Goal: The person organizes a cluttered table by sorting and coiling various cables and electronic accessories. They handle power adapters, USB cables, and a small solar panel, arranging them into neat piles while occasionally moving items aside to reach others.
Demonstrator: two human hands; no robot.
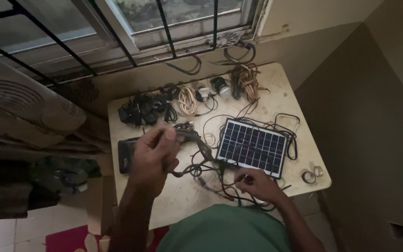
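My left hand (155,156) is raised above the small pale table (299,107), fingers closed on a bundle of dark cable (197,142) that loops down toward the table. My right hand (257,183) rests low near the front edge, pinching a thin black wire (225,189) in a tangle. A small blue solar panel (253,147) with a white grid lies flat between and beyond the hands, its black lead (291,135) curling around its right side.
Along the table's back edge lie black adapters (141,109), coiled pale and brown cords (187,100), and two bulbs (222,88). A dark flat box (126,156) sits at the left edge, tape rolls (309,176) at the right. A barred window (164,28) is behind; a curtain (24,112) hangs left.
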